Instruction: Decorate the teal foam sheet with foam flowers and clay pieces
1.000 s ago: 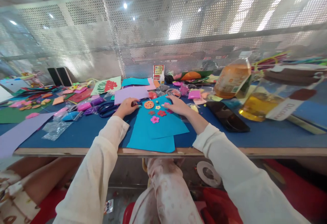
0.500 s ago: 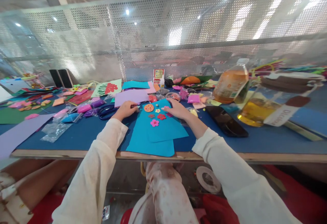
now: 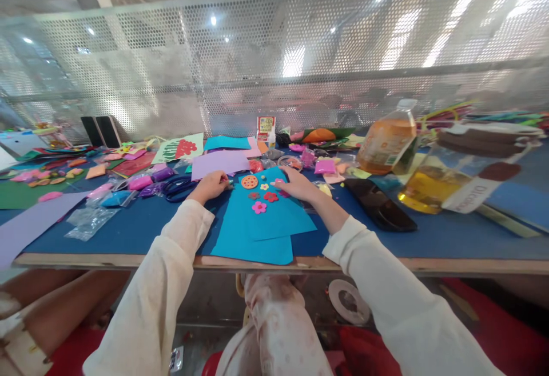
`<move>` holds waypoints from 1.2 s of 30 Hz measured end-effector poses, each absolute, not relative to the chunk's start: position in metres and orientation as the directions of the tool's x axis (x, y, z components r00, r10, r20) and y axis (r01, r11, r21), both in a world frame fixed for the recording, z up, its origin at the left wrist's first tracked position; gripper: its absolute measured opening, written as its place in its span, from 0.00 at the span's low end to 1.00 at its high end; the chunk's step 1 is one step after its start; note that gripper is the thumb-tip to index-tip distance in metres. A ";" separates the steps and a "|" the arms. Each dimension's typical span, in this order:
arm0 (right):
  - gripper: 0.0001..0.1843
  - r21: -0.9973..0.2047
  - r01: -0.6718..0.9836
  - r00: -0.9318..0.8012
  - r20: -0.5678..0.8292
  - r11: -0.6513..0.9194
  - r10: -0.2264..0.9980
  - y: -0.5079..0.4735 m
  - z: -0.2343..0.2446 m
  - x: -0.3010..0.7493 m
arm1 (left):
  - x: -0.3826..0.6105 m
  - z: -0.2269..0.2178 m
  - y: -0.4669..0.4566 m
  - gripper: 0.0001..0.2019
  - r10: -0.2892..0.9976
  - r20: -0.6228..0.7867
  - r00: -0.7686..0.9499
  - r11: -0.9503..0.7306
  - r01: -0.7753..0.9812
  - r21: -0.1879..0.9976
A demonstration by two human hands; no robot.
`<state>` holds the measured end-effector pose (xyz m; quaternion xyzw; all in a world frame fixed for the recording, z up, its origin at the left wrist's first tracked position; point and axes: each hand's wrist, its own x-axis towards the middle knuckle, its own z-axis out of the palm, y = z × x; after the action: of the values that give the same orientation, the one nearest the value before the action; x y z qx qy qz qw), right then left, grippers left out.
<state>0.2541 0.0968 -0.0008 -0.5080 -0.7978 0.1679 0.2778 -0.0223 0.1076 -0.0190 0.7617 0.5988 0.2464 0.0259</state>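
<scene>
On the table in front of me lies a bright blue sheet of paper, folded or in two layers, decorated with flower shapes and a round orange piece. A pink flower is lowest, below a red flower. My left hand is closed in a pinch at the sheet's left edge; whatever is between its fingertips is too small to make out. Fingers stretched out, my right hand rests on the sheet's upper right, its thumb touching a magenta flower that it partly covers.
Dark blue scissors and bagged clay lie left of my hands. To the right are a black phone, an orange drink bottle and a jar of yellow liquid. A perforated metal screen stands behind.
My left fingertips have shifted very slightly at the sheet's edge. My right hand and the flowers have stayed in place.
</scene>
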 end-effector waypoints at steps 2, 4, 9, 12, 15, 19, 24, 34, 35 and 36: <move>0.26 -0.541 0.719 -0.338 0.277 0.436 0.900 0.098 -0.001 0.254 | -0.023 -0.017 0.106 0.06 0.902 0.410 0.138 -0.286 0.901 0.327; 0.24 -0.536 0.716 -0.347 0.283 0.447 0.894 0.099 -0.001 0.254 | -0.024 -0.015 0.104 0.08 0.866 0.491 0.093 -0.279 0.905 0.321; 0.20 -0.539 0.710 -0.348 0.290 0.453 0.891 0.095 0.001 0.254 | -0.028 -0.014 0.105 0.10 0.843 0.531 0.087 -0.298 0.897 0.325; 0.20 -0.549 0.698 -0.353 0.295 0.460 0.888 0.095 0.001 0.254 | -0.029 -0.015 0.106 0.06 0.879 0.461 0.122 -0.291 0.903 0.316; 0.23 -0.569 0.672 -0.366 0.301 0.474 0.881 0.096 0.000 0.254 | -0.030 -0.015 0.106 0.06 0.887 0.447 0.112 -0.272 0.910 0.312; 0.24 -0.553 0.690 -0.353 0.305 0.466 0.884 0.096 0.000 0.255 | -0.029 -0.011 0.106 0.05 0.904 0.407 0.133 -0.272 0.913 0.305; 0.23 -0.551 0.727 -0.311 0.270 0.411 0.911 0.092 0.003 0.254 | -0.025 -0.007 0.104 0.05 0.913 0.384 0.142 -0.262 0.924 0.280; 0.24 -0.560 0.705 -0.326 0.288 0.435 0.900 0.095 0.001 0.255 | -0.036 -0.009 0.100 0.16 0.890 0.430 0.152 -0.345 0.840 0.419; 0.24 -0.561 0.705 -0.325 0.287 0.433 0.901 0.095 0.000 0.255 | -0.037 -0.010 0.101 0.15 0.891 0.427 0.155 -0.350 0.833 0.428; 0.24 -0.561 0.707 -0.322 0.286 0.430 0.902 0.096 0.000 0.255 | -0.037 -0.010 0.102 0.14 0.891 0.427 0.158 -0.352 0.834 0.425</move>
<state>0.2546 0.0955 0.0000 -0.5060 -0.7953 0.1696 0.2877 -0.0374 0.1015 -0.0103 0.7596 0.5676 0.3143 0.0449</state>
